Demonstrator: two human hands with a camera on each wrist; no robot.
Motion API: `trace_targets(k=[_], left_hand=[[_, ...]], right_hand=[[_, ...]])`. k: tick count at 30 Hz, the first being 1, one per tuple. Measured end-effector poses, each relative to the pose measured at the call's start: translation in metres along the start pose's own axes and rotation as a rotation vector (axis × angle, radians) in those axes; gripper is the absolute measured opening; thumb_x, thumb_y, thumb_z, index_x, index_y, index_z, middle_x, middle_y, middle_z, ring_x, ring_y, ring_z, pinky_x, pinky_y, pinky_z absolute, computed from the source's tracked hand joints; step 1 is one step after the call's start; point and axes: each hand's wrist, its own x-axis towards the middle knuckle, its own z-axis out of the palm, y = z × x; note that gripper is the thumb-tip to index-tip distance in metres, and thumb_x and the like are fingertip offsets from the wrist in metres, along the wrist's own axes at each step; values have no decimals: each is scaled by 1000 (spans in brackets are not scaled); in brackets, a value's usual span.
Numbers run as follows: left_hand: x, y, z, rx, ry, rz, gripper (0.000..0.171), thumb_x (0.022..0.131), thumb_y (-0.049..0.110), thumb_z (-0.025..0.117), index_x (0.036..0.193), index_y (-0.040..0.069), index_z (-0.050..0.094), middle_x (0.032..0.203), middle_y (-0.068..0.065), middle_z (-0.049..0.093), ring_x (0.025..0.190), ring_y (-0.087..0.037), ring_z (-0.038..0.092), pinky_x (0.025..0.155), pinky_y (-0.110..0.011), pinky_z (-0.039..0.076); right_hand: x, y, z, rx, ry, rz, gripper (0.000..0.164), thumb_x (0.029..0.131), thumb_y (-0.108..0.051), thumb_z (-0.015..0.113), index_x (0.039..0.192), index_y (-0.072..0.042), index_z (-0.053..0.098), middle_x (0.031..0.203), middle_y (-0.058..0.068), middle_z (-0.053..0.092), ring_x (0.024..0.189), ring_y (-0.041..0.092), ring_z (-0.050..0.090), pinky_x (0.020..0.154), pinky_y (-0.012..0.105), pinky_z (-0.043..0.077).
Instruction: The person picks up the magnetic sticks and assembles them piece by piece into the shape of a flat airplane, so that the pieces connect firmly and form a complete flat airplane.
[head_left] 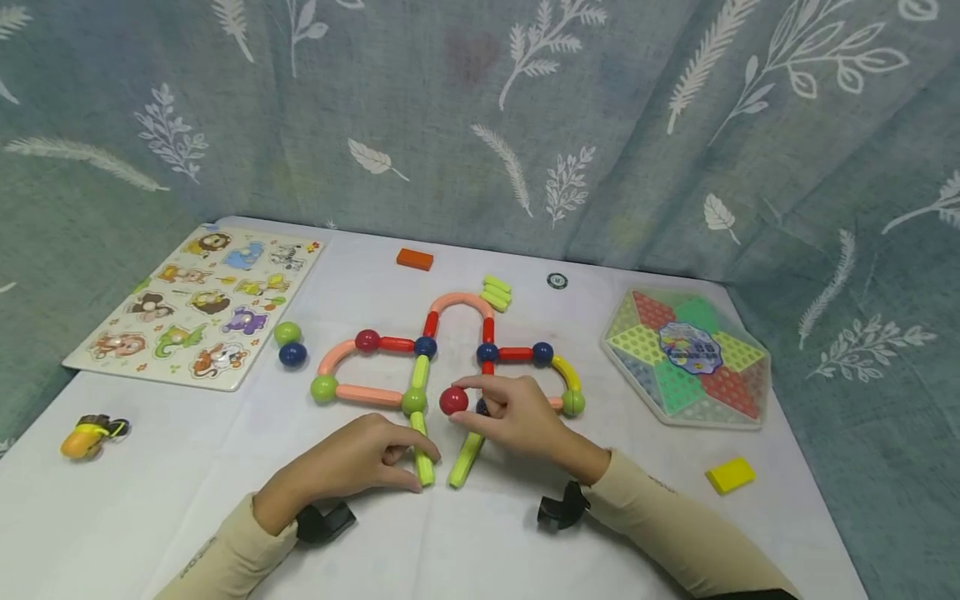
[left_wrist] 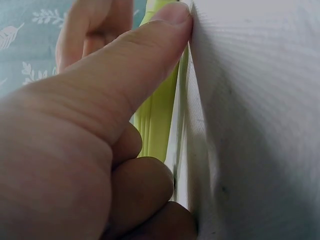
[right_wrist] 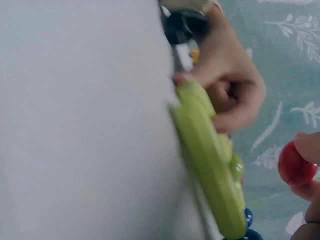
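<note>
My left hand [head_left: 358, 454] grips the lower end of a light-green rod [head_left: 419, 427], thumb and index finger either side of it. That rod runs up to a green ball [head_left: 413, 401]. In the left wrist view the thumb lies across the rod [left_wrist: 157, 120], close to the white cloth. Between thumb and forefinger, my right hand [head_left: 525, 417] pinches a red ball [head_left: 453, 401], also visible in the right wrist view as a red ball [right_wrist: 295, 164]. Below the right hand, a second light-green rod [head_left: 467, 460] slants down; the hand partly hides a dark blue ball at its top.
The rods and balls form a figure with a pink arch [head_left: 460, 298] at the top. Loose green [head_left: 287, 333] and blue balls [head_left: 292, 355] lie left of it. An animal puzzle board [head_left: 202, 304] sits left, a hexagonal box [head_left: 637, 387] right, a yellow block [head_left: 730, 475] nearer.
</note>
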Motion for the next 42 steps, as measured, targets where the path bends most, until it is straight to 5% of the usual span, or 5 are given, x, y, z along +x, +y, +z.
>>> trace_targets(k=[4,12,22,30,42], left_hand=[[-1,1,-1,-6,-10,-26,31,74,44,76,103,41,66,52,15,30,47,-1,28,47,-19,26],[-1,0,0,-18,4,-17,32,74,43,76,103,44,65,53,15,31,48,0,29,47,-19,26],[0,-4,1,-51,9,-33,34,72,45,76,105,41,66,54,13,32,49,-2,30,48,-19,27],[-2,-4,-1,-108,28,-37,35,74,46,75,107,38,67,52,13,31,47,-2,27,45,-21,27],[-7,6,-2,-212,-42,15,32,79,36,74,110,31,67,52,10,28,46,-4,26,43,-21,27]], right_hand=[[-27,-5,4,-2,52,-50,37,82,-43,70,115,-28,63,50,-11,31,42,2,28,40,20,22],[-54,-22,24,-163,-11,-345,40,81,-36,73,116,-19,63,54,-15,38,48,-8,29,46,9,24],[-61,-22,46,-142,-82,-176,38,80,-49,69,108,-24,68,55,-21,38,48,-8,28,44,11,22],[-55,-27,52,-209,-60,-171,39,82,-53,65,107,-23,69,61,-24,47,47,-8,27,42,12,22],[-54,10,14,-188,-169,-204,31,90,-35,62,120,-27,63,59,-20,46,48,-8,34,44,13,28]])
